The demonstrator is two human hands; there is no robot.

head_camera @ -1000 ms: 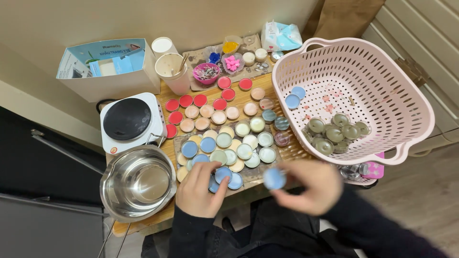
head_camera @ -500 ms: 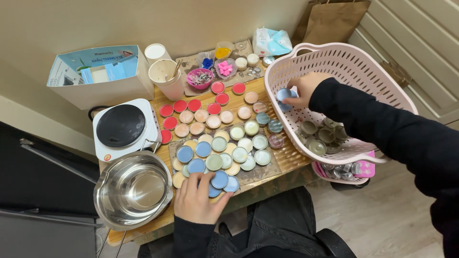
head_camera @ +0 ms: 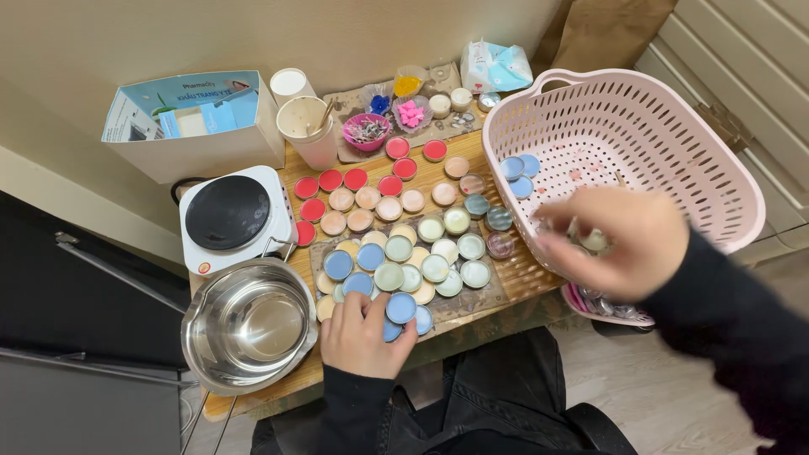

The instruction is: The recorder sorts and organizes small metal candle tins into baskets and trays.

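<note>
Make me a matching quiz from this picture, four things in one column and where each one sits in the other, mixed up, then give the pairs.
Things
1. left hand
2. right hand
3. steel bowl
4. purple bowl

Places
A. over the near edge of the pink laundry basket
B. at the front left corner of the table, just in front of the white hot plate
C. at the back of the table, beside the cream cup
D. on the blue round tins at the front edge of the table

Pairs: 1-D, 2-A, 3-B, 4-C
</note>
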